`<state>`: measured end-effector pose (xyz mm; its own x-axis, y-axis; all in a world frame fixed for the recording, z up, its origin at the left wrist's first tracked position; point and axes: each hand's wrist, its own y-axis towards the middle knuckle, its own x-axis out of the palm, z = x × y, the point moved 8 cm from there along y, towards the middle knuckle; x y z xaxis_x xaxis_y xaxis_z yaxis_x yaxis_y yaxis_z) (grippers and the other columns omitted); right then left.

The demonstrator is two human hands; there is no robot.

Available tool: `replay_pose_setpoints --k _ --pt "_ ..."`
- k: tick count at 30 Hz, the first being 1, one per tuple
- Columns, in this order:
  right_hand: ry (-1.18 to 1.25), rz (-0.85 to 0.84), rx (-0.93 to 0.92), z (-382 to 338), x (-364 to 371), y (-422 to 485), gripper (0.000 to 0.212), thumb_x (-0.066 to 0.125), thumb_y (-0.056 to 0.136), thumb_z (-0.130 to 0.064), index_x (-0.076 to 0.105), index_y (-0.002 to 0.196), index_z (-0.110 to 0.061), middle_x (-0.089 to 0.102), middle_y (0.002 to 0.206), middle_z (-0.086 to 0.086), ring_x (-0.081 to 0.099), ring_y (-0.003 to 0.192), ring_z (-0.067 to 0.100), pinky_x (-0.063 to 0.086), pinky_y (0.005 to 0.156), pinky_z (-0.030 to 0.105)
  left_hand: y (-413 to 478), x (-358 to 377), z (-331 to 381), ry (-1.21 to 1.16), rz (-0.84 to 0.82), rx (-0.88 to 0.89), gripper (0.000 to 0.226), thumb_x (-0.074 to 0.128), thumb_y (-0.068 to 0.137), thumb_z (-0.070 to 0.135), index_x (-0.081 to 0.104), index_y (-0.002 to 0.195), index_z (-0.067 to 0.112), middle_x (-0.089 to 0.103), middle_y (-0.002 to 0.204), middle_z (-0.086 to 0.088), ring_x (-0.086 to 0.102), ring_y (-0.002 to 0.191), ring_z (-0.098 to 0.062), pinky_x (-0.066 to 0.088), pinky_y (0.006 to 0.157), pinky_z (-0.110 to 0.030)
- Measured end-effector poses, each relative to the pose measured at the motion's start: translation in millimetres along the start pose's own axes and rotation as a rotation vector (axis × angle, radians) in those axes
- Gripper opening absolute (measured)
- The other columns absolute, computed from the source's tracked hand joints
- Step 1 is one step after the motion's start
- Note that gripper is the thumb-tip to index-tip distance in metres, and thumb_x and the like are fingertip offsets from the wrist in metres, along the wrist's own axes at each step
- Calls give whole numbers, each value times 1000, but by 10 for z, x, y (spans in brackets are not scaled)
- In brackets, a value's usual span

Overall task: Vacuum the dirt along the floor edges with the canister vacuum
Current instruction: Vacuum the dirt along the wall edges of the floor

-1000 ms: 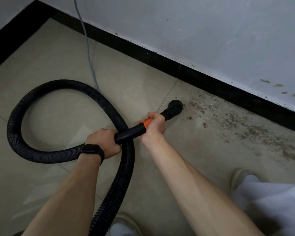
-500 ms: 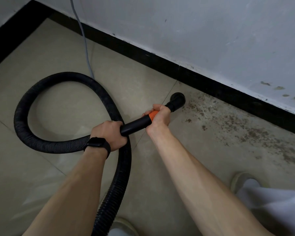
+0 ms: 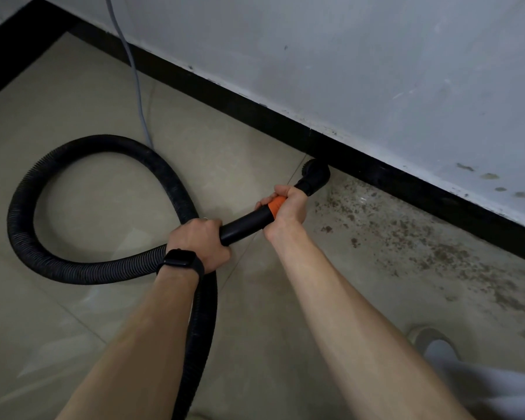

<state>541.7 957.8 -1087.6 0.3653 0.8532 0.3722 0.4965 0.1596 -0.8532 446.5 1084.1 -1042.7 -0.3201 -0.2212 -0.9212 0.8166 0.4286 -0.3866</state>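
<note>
I am looking down along my two bare forearms, stretched out over a beige tiled floor (image 3: 73, 328). My left hand (image 3: 199, 242), with a black watch (image 3: 181, 260) on its wrist, is curled round the near end of the vacuum's rigid black tube (image 3: 246, 224), just where the ribbed hose (image 3: 82, 269) meets it. My right hand (image 3: 288, 207) grips the same tube farther forward, fingers wrapped tight over an orange collar (image 3: 275, 204).

Just past that hand is the round black nozzle (image 3: 314, 177), down low and close against the black baseboard (image 3: 406, 183). The baseboard runs on a slant under a scuffed grey-white wall (image 3: 376, 71). I cannot tell whether the nozzle's mouth is touching the tile.

The dirt (image 3: 437, 256) is a scatter of brown crumbs and specks on the floor along the baseboard. It starts just beside the nozzle on its right and grows thicker farther right.

From my left hand the hose sweeps out to the left in one big loop lying on the floor. It comes back round behind that hand and runs toward me, out of the bottom of the view.

A thin grey cable (image 3: 137, 83) comes down the wall at upper left and reaches the floor at the far side of the loop. At lower right are the toe of a pale shoe (image 3: 428, 338) and a blurred pale trouser leg (image 3: 491, 386).
</note>
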Motion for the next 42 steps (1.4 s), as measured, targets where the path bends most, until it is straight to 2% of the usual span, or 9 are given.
replay_pose_setpoints --k 11,16,20,24,26,30,35,39,42 --pt "-70 9 -7 -10 21 189 10 61 67 -1 57 69 -10 54 53 2 51 42 18 50 51 28 88 195 -29 -124 10 -30 12 59 74 34 51 83 31 49 73 9 51 66 -17 32 53 -27" --pt "-126 12 -2 59 148 233 9 60 67 0 57 67 -8 53 51 2 49 40 18 50 49 28 88 263 -165 -225 10 -111 12 61 72 31 53 81 29 51 69 7 49 58 -14 28 46 -23" --pt "-190 26 -10 103 257 255 9 60 68 1 57 70 -7 52 52 3 48 40 19 49 47 28 75 302 -253 -312 -4 -174 11 60 72 28 55 82 28 55 69 4 52 60 -15 38 50 -26" --pt "-248 36 -28 99 323 278 9 60 70 2 57 72 -6 52 56 6 50 40 19 51 47 29 77 310 -310 -379 -14 -229 11 61 73 28 59 84 28 60 72 2 59 65 -20 55 62 -34" --pt "-286 23 -42 96 347 286 8 61 71 2 58 75 -5 54 62 8 53 41 18 52 47 30 77 316 -322 -406 -23 -244 13 61 73 28 61 87 29 61 73 1 60 66 -20 56 65 -34" --pt "-360 -27 -35 122 426 287 8 64 75 0 60 80 -4 57 68 9 56 40 18 54 47 30 39 340 -347 -471 -42 -268 18 61 72 28 61 90 33 61 73 2 58 64 -16 48 57 -27" --pt "-492 -127 19 202 652 243 11 64 76 -2 62 87 -5 55 60 5 54 39 17 56 47 31 -36 388 -400 -555 -37 -316 12 64 74 29 54 78 33 59 73 2 57 64 -15 45 54 -25" --pt "-583 -190 51 272 794 189 11 66 78 -3 62 88 -6 57 67 6 55 42 17 58 53 33 -67 438 -447 -628 -59 -341 12 66 73 29 54 76 31 60 74 0 58 64 -15 40 49 -23" --pt "-634 -233 59 340 804 167 16 68 81 -6 62 96 -6 59 73 6 60 48 17 62 58 38 -92 490 -491 -644 -91 -357 12 68 69 31 58 76 28 62 72 0 59 63 -15 41 48 -22"
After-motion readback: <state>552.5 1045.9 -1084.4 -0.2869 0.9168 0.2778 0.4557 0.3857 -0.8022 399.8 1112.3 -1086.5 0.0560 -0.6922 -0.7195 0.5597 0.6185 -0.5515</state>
